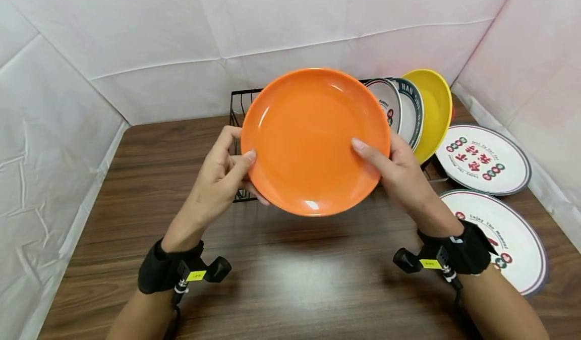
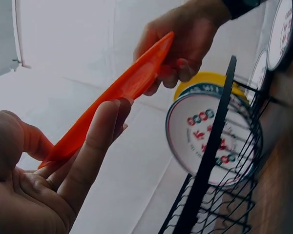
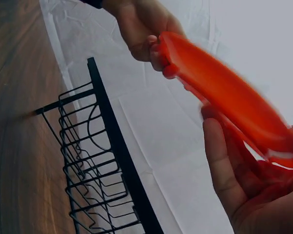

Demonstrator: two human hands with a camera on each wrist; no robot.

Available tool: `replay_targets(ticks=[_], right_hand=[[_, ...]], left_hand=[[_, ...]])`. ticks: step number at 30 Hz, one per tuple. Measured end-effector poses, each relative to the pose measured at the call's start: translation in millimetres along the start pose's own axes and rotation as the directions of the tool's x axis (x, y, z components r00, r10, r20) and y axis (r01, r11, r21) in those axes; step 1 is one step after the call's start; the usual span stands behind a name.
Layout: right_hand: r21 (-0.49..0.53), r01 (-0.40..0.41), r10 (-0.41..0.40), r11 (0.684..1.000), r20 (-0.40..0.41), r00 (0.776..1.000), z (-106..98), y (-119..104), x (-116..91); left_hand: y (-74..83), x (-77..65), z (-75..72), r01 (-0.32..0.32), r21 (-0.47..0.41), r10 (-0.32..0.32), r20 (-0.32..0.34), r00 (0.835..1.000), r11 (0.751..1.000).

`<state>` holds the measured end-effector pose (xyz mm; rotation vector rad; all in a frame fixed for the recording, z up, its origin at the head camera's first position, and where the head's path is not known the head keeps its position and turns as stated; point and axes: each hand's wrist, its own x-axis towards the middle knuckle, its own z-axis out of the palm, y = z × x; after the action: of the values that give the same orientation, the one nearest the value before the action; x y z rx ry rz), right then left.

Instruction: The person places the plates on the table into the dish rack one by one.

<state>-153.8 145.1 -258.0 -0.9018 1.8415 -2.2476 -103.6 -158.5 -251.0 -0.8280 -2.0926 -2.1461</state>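
Both hands hold a round orange plate up in front of a black wire dish rack. My left hand grips its left rim, thumb on the upper face and fingers beneath. On the opposite side my right hand grips the right rim the same way, its thumb reaching further over the face. In the left wrist view the plate appears nearly edge-on, above the rack. Within the rack's right part stand a small white plate, a dark-rimmed white plate and a yellow plate.
Two white plates with red lettering lie on the wooden table at the right: one further back, one nearer, partly behind the right forearm. White sheeting walls the back and both sides. The orange plate hides much of the rack in the head view.
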Motion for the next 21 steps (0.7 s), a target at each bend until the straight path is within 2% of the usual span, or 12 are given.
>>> replay_targets(ticks=[3,5,7,9,11,15,18,21], right_hand=[[-0.013,-0.018,0.017,1.000,-0.050,0.999,2,2,-1],[-0.022,0.010,-0.012,1.000,-0.100,0.995,3,4,-1],[-0.068,0.052,-0.063,0.996,-0.179,0.982,3,5,0],[-0.161,0.088,-0.128,0.983,-0.256,0.958,1,7,1],[-0.279,0.090,-0.183,0.956,-0.328,0.927,-1,8,3],[-0.482,0.056,-0.283,0.874,-0.412,0.866,-10,10,7],[-0.578,0.038,-0.346,0.815,-0.433,0.832,-16,14,10],[-0.652,0.012,-0.389,0.759,-0.438,0.811,-22,18,13]], left_hand=[[-2.0,0.3,0.4,0.035,-0.005,-0.035,0.014,0.999,0.999],[-3.6,1.7,-3.0,0.053,0.031,-0.053,0.007,0.999,0.998],[-4.7,2.8,-9.0,0.079,0.110,-0.076,-0.032,0.997,0.991],[-7.3,3.4,-18.1,0.112,0.222,-0.091,-0.104,0.990,0.969],[-10.2,2.8,-29.2,0.168,0.334,-0.107,-0.192,0.976,0.927],[-19.0,0.6,-51.3,0.290,0.498,-0.132,-0.328,0.935,0.817],[-27.6,-0.1,-62.8,0.370,0.583,-0.160,-0.380,0.911,0.724],[-37.9,-0.1,-68.9,0.421,0.654,-0.200,-0.387,0.900,0.629]])
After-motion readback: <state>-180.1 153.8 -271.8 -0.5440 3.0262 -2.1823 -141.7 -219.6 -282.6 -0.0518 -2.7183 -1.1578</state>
